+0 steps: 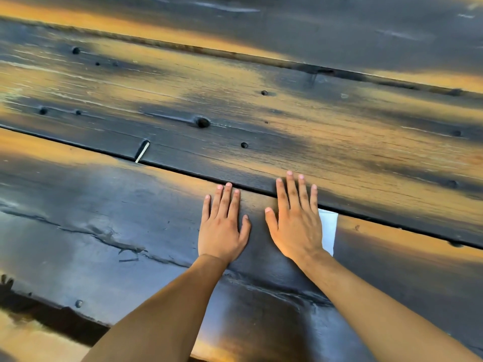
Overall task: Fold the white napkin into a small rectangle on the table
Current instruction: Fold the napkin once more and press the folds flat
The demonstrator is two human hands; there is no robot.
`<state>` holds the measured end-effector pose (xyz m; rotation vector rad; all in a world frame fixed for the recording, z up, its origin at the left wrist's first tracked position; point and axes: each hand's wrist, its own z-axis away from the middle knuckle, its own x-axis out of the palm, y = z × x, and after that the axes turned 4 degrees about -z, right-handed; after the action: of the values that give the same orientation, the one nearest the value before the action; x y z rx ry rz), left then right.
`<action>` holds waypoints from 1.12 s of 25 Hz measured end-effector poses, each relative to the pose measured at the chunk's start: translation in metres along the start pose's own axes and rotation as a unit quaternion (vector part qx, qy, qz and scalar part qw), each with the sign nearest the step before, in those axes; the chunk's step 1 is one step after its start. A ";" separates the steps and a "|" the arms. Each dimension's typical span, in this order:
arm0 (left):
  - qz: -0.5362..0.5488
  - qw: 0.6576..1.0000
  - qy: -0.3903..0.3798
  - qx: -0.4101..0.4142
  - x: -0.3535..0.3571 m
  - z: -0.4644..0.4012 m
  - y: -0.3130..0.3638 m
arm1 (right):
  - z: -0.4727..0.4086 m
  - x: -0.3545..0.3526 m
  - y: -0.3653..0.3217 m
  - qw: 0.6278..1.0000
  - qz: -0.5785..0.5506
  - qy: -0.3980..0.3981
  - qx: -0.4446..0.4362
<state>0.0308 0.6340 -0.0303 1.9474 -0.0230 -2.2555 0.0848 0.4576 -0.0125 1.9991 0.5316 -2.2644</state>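
A person's two hands lie flat on a dark, weathered plank table (130,231), fingers straight and slightly spread, palms down. The left hand (222,226) presses bare wood, gripping nothing. The right hand (296,223) rests over the white napkin (328,231), of which only a narrow strip shows past the little-finger side — the rest lies hidden beneath the palm, so how many folds it carries cannot be told. The strip sits just below the gap between planks (183,171), and the right fingertips reach across that gap.

Judging by the small visible patch, the folding looks far along, perhaps at the final pressing. The risks from here are modest: a sliding palm could drag the top layer and skew the edges, and lifting the hand too briskly could let the folds spring open — or a breeze could catch them, if this table stands outdoors. An edge pushed toward the plank gap could also snag or crease unevenly.
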 end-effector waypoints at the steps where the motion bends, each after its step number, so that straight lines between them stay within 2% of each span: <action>1: 0.000 1.000 0.000 0.000 0.001 0.001 -0.001 | 0.001 0.003 -0.005 1.000 0.002 -0.005 -0.014; 8: 0.005 1.000 0.010 0.006 0.002 0.000 -0.001 | -0.002 0.008 -0.012 0.998 0.015 -0.056 -0.010; 10: 0.008 1.000 0.008 0.008 0.000 0.000 -0.002 | 0.001 0.003 -0.010 0.999 -0.025 -0.044 -0.015; 12: 0.020 1.000 0.012 0.010 -0.001 0.000 -0.001 | 0.006 -0.007 -0.003 0.993 -0.114 -0.003 0.002; 14: 0.034 0.999 0.016 0.014 0.000 0.001 -0.002 | 0.017 -0.023 0.012 0.976 -0.201 0.065 0.055; 17: 0.050 0.997 0.046 0.024 -0.003 0.003 -0.001 | 0.040 -0.042 0.041 0.953 -0.213 0.131 0.174; 20: 0.084 0.992 0.092 0.023 -0.009 0.012 0.013 | 0.056 -0.047 0.062 0.914 -0.270 0.077 0.294; 21: 0.124 0.990 0.062 0.004 -0.017 0.017 0.025 | 0.059 -0.047 0.064 0.892 -0.309 0.056 0.326; 23: 0.239 0.968 -0.027 -0.070 -0.034 0.024 0.056 | 0.062 -0.049 0.065 0.858 -0.360 0.023 0.365; 25: 0.331 0.924 -0.099 -0.164 -0.049 0.024 0.083 | 0.061 -0.054 0.063 0.827 -0.395 -0.022 0.399; 28: 0.415 0.861 -0.159 -0.247 -0.059 0.018 0.103 | 0.062 -0.054 0.059 0.773 -0.455 -0.071 0.438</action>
<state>0.0331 0.5387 0.0428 0.9933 -0.2447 -1.7134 0.0502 0.3746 0.0335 2.0879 0.5604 -3.8066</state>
